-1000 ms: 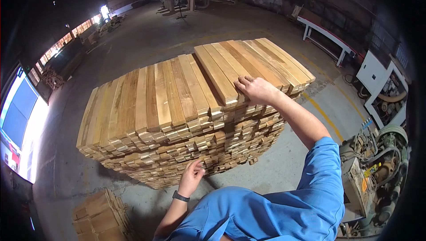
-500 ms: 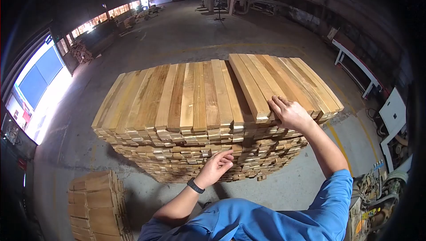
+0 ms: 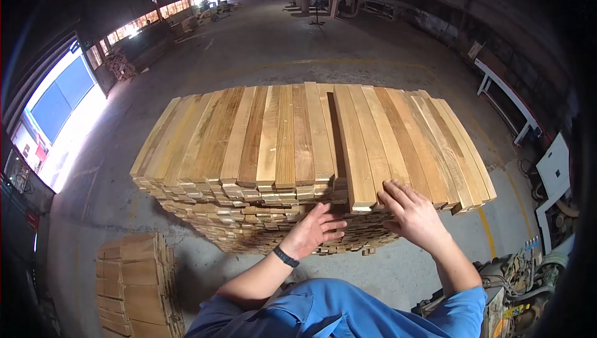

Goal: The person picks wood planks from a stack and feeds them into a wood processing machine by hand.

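Observation:
A large stack of wooden planks [image 3: 283, 139] stands in front of me, its top layer laid side by side and pointing away from me. A dark gap splits the top layer. The planks on its right [image 3: 367, 145] stick out nearer to me than those on the left. My right hand [image 3: 413, 217] grips the near end of a wooden plank [image 3: 398, 164] in that right group, fingers bent over its top and the thumb lower down. My left hand [image 3: 314, 232] is open, fingers spread, beside the stack's near face and left of the protruding ends; it holds nothing.
Bundled flat brown sheets [image 3: 140, 282] stand at the lower left. Machinery with hoses [image 3: 516, 294] is close at the lower right. A long white-edged bench [image 3: 507, 98] runs along the right wall, and a bright doorway [image 3: 62, 114] opens at left.
The right group of planks has slid toward me, along with my right hand. My left hand has opened its fingers wider and shifted slightly. The view has also moved a little.

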Demonstrator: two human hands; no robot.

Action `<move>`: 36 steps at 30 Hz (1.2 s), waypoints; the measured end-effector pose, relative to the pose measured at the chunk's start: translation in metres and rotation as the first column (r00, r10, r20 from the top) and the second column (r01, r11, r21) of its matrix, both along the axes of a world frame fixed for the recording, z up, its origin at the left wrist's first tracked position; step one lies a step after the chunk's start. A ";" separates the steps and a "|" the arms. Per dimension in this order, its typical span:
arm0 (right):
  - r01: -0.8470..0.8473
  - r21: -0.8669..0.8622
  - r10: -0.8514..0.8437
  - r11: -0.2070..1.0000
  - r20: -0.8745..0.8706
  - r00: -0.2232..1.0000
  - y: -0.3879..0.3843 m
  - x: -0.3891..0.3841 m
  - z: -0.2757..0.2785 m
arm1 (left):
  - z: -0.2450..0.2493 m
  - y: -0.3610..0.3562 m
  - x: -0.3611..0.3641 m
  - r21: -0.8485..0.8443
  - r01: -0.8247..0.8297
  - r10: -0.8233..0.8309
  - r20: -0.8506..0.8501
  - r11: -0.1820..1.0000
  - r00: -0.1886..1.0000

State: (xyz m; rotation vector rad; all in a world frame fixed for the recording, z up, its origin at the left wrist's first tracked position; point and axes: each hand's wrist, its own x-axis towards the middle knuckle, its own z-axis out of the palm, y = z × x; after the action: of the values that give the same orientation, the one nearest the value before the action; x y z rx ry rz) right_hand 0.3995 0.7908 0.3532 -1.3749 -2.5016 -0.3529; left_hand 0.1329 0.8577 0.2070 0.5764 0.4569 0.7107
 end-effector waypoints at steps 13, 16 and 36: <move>0.523 -0.249 0.103 0.815 -0.826 -0.555 -0.051 0.199 -0.151 | 0.030 0.035 0.090 -0.091 -0.081 0.081 -0.012 0.993 0.997; 0.227 0.043 0.207 0.973 -0.599 -0.774 -0.029 0.198 -0.158 | 0.036 0.030 0.086 -0.009 -0.156 0.156 -0.023 0.988 0.987; 0.382 -0.102 0.137 0.919 -0.824 -0.550 -0.014 0.201 -0.115 | 0.044 -0.009 -0.030 0.108 -0.145 0.154 -0.072 0.983 0.986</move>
State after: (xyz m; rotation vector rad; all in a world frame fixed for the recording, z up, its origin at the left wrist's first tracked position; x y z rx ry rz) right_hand 0.6004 0.7765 0.2380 -0.8729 -0.3997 0.4422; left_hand 0.1027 0.8486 0.2511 0.6733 0.5444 0.8606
